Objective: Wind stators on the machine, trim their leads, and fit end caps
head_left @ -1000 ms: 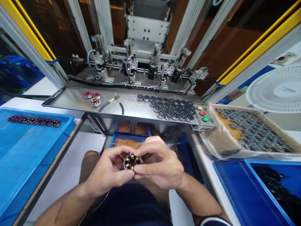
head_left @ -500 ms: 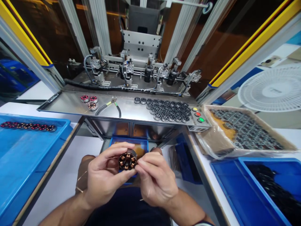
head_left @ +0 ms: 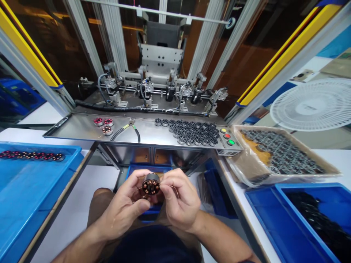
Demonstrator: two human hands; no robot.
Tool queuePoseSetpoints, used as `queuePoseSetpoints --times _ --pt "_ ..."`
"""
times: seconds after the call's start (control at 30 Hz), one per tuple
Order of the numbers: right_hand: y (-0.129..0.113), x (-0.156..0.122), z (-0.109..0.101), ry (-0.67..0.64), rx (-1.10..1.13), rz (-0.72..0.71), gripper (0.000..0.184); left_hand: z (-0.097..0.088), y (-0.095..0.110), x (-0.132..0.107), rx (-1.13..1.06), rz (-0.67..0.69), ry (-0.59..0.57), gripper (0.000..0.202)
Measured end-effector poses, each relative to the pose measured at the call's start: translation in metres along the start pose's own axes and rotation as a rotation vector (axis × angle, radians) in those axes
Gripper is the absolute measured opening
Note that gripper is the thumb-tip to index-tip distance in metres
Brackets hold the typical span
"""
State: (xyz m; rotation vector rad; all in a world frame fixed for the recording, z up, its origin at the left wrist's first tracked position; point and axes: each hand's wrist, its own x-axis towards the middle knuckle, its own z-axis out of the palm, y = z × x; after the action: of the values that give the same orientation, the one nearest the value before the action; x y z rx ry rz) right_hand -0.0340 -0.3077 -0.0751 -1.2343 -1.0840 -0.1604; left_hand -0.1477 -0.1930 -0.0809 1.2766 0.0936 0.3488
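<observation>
In the head view, the coil [head_left: 151, 184] sits between your hands above your lap, copper face tipped towards you, probably to keep its windings visible. The cutters [head_left: 132, 123] lie on the far shelf [head_left: 74, 128], handles pointing near, likely for easy reach. Your left hand [head_left: 120, 206] is curled round the coil's left side; your right hand [head_left: 181, 204] pinches thin wire [head_left: 175, 189], fingertips together, at its right edge.

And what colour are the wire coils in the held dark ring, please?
The wire coils look coppery; see the head view.
</observation>
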Motion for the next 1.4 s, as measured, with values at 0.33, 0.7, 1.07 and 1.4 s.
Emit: queuePoseSetpoints --times 0.33,0.7,1.07,1.4 --pt "-0.012 0.01 -0.014 -0.089 -0.104 0.027 0.012 -0.004 -0.008 0.004 -0.225 0.021 -0.124 0.038" --pt "-0.013 0.018 -0.016 -0.154 0.015 0.042 0.01 -0.002 0.002 0.001 -0.25 0.21 -0.008 0.026" --pt "-0.017 0.015 -0.03 -0.253 -0.175 -0.115 0.01 0.008 -0.006 -0.002 -0.242 -0.044 -0.089 0.024" --pt "-0.027 -0.007 -0.019 -0.066 0.26 0.462 0.023 0.03 0.009 -0.014 0.181 0.378 0.227 0.054"
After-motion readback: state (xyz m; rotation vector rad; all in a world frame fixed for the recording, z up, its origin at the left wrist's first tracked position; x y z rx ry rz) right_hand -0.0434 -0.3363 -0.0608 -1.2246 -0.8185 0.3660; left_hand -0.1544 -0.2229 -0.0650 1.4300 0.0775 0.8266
